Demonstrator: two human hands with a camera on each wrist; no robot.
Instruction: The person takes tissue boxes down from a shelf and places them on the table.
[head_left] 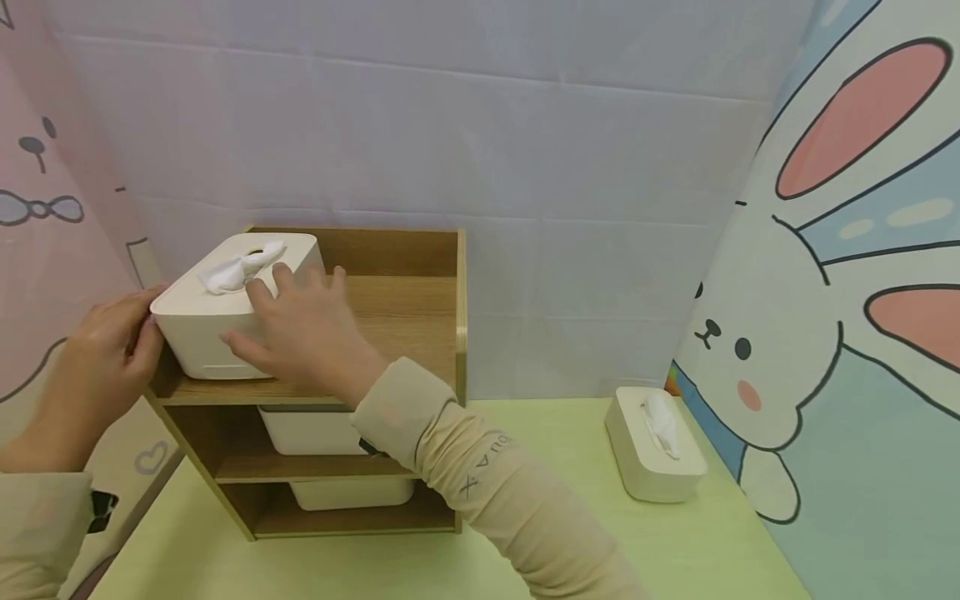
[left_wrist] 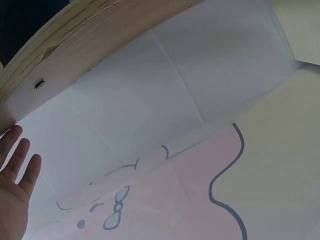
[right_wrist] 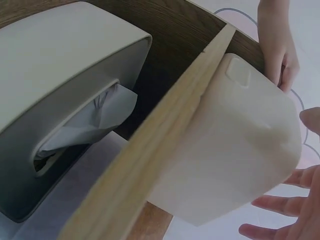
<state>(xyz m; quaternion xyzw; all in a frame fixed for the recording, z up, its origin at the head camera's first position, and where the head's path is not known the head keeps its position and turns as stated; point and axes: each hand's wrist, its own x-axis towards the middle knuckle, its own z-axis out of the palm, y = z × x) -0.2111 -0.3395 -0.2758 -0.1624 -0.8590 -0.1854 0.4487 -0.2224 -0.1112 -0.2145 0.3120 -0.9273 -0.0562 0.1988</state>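
A white tissue box (head_left: 213,342) with a tissue sticking out of its top sits at the left of the top tier of a wooden shelf (head_left: 405,292). My left hand (head_left: 105,358) is at the box's left side and the shelf's side panel; in the left wrist view its fingers (left_wrist: 32,170) are extended, the tips by the wood. Spread fingers of my right hand (head_left: 307,325) lie over the box's right part. From the right wrist, that hand (right_wrist: 300,210) appears beside the box (right_wrist: 240,145), its thumb apart from the fingers.
Another white tissue box (right_wrist: 65,65) sits on the middle tier, and a white box (head_left: 352,494) is on the bottom one. A further tissue box (head_left: 652,458) stands on the light green table (head_left: 540,500) at the right. A pale curtain (head_left: 487,150) hangs behind.
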